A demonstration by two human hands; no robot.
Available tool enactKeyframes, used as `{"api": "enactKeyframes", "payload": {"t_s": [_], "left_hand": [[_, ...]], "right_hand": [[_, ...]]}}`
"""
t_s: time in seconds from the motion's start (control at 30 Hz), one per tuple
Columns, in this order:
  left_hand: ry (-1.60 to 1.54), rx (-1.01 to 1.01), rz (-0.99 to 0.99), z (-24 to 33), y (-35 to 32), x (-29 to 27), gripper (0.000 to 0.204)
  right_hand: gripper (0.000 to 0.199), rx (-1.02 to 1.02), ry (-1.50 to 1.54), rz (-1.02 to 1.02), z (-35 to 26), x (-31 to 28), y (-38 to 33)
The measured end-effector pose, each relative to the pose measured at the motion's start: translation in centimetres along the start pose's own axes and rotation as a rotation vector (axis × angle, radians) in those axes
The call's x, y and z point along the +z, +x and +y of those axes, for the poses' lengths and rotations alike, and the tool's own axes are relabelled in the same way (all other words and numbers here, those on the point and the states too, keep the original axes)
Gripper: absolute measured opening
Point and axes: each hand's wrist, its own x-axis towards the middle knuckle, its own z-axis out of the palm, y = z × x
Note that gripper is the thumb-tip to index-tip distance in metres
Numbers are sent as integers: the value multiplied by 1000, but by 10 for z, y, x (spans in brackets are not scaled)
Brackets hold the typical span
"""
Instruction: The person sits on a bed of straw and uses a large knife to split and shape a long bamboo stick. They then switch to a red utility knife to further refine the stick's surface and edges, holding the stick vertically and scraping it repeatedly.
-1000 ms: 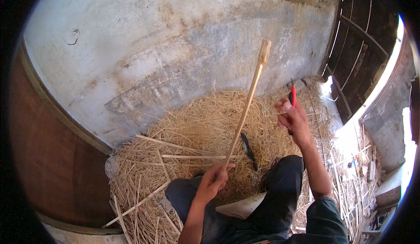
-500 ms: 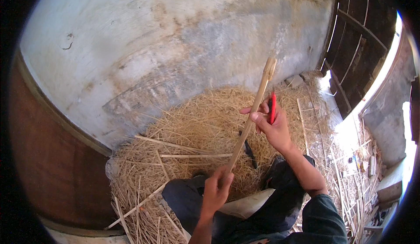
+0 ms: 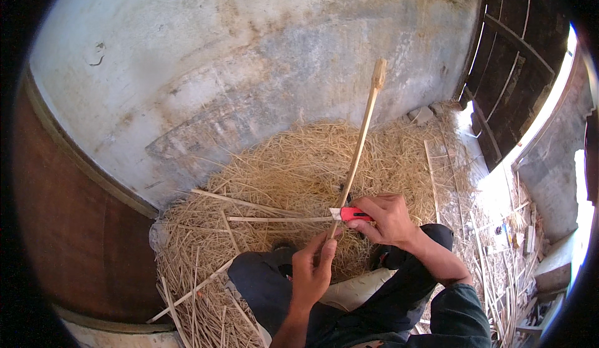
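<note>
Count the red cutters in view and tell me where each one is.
1. The red cutter is in the right grip, its blade at the wooden stick that the left grip holds. Others could be hidden in the straw.

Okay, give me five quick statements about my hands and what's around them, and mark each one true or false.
1. The right hand holds a red cutter. True.
2. The left hand is empty. False: it grips a pale stick.
3. The cutter's blade points to the picture's right. False: it points left.
4. Straw-like scraps cover the floor by the wall. True.
5. The stick lies flat. False: it slants upward.
</note>
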Motion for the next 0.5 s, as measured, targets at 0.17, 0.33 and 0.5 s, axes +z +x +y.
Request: {"api": "enactKeyframes", "payload": {"t_s": [0.17,0.33,0.5], "left_hand": [[80,47,74,1,-1,3,33],[185,85,81,1,-6,4,32],[179,96,89,-4,-13,4,32]], "right_hand": [[29,3,-30,-14,-8,-2,2],[27,33,-41,103,-5,-4,6],[29,136,-89,73,7,-13,10]]}}
